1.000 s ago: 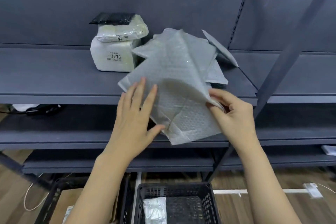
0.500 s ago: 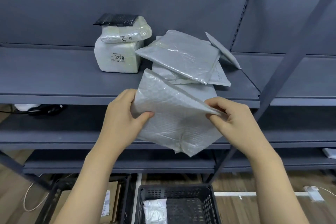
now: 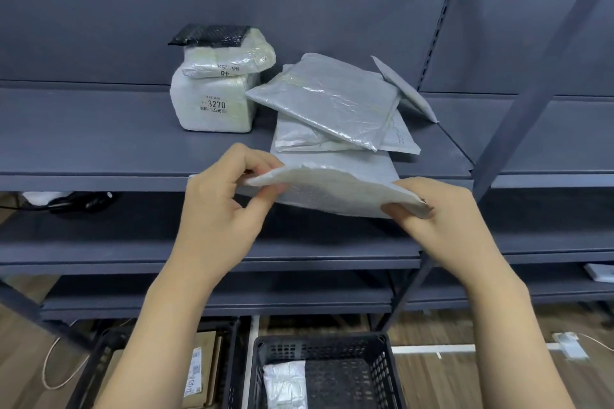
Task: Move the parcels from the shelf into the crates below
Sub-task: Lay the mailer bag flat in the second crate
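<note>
- The step in hand looks like carrying one mailer (image 3: 335, 191) off the shelf (image 3: 99, 143) and down to the crate (image 3: 319, 347) on the floor.
- The mailer is held flat, just in front of the shelf's front edge, clear of the pile (image 3: 332, 109) near the shelf's right end. It hangs almost straight above the crate.
- To do it well, I would keep both pinches firm until the mailer is low over the crate. It is thin and floppy and would likely sag or twist if one side were freed early.
- I would bring it down clear of the lower shelves' front edges, then lay it flat beside the white parcel (image 3: 285, 385) that lies at the crate's left side.
- Left hand (image 3: 216, 209): thumb under and fingers curled over the mailer's left edge, pinching it; the forearm rises from the lower left.
- Right hand (image 3: 442, 212): thumb on the near side and fingers behind the right corner, gripping it; the forearm comes up from the lower right.
- Left on the shelf are the pile of flat mailers and, to its left towards the back, a white block (image 3: 212, 103) marked 3270 with smaller packs on top.
- A second crate (image 3: 232, 359) stands to the left and holds cartons.
</note>
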Action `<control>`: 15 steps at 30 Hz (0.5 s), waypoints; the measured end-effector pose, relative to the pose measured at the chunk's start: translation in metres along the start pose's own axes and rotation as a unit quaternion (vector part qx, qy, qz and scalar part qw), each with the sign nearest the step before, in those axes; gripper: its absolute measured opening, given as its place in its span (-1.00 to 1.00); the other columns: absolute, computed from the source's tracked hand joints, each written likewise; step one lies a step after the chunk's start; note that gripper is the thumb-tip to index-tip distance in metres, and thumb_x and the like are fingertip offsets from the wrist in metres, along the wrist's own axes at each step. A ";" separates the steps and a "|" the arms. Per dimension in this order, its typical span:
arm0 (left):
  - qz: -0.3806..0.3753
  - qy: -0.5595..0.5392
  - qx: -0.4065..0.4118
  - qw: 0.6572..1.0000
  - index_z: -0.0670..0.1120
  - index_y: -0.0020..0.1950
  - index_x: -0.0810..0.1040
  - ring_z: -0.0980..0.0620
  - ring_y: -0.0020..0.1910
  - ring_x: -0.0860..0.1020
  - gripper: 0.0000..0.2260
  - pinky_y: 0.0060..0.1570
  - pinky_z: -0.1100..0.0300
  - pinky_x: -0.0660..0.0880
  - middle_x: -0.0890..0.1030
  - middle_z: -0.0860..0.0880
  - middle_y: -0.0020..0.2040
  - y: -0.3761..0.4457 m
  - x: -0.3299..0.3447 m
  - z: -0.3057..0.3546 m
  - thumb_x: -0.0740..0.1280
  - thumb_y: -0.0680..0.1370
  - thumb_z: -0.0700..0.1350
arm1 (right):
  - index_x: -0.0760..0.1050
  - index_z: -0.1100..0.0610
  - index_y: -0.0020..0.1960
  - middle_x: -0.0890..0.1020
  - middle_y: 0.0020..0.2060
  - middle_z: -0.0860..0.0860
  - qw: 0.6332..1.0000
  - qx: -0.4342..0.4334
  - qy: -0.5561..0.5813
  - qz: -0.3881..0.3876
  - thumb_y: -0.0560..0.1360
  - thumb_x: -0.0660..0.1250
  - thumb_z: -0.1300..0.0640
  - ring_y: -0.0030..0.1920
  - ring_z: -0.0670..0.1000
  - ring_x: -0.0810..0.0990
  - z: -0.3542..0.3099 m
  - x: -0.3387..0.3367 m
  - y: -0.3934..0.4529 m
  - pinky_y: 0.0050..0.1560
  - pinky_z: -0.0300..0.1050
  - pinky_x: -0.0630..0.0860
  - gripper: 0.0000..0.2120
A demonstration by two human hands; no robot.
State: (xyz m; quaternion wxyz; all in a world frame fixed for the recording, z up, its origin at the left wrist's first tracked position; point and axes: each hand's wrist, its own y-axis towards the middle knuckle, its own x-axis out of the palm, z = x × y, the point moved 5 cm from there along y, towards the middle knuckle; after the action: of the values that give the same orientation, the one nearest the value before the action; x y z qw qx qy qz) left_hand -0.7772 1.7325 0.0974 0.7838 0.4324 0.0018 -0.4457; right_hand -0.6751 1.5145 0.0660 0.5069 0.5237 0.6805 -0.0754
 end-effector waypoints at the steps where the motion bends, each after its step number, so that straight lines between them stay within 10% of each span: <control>1: 0.017 -0.005 -0.011 1.000 0.12 -0.17 0.45 0.31 -0.15 0.53 -0.68 -0.15 0.50 0.39 0.59 0.30 -0.13 0.000 -0.002 0.001 0.44 0.44 -0.29 | 0.27 -0.26 -0.35 0.49 -0.33 -0.37 1.000 -0.012 -0.012 0.022 0.48 0.36 0.12 -0.29 -0.21 0.42 -0.003 -0.003 -0.001 -0.28 -0.29 0.24 -0.60; 7: 0.030 0.013 0.005 0.999 0.11 0.02 0.54 0.33 -0.05 0.53 -0.75 -0.05 0.51 0.36 0.58 0.33 -0.05 -0.002 -0.010 0.006 0.46 0.42 -0.15 | 0.61 0.04 -0.21 0.63 -0.26 -0.16 0.980 -0.078 -0.081 0.164 0.47 0.34 0.13 -0.20 -0.07 0.54 -0.013 -0.022 -0.013 -0.21 -0.25 0.37 -0.89; 15: 0.033 -0.007 -0.014 0.999 -0.04 0.03 0.62 0.29 0.00 0.55 -0.79 0.01 0.47 0.40 0.62 0.16 -0.02 0.007 -0.010 0.017 0.44 0.42 -0.06 | 0.68 0.06 -0.11 0.67 -0.18 -0.08 0.949 -0.096 -0.126 0.273 0.45 0.33 0.28 -0.10 -0.09 0.54 -0.020 -0.046 -0.023 -0.07 -0.42 0.33 -0.81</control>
State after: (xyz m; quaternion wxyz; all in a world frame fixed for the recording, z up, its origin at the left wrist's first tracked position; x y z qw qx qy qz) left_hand -0.7846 1.7296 0.1161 0.8042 0.4181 -0.0120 -0.4223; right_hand -0.7085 1.4872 0.1008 0.6376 0.6246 0.4462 0.0657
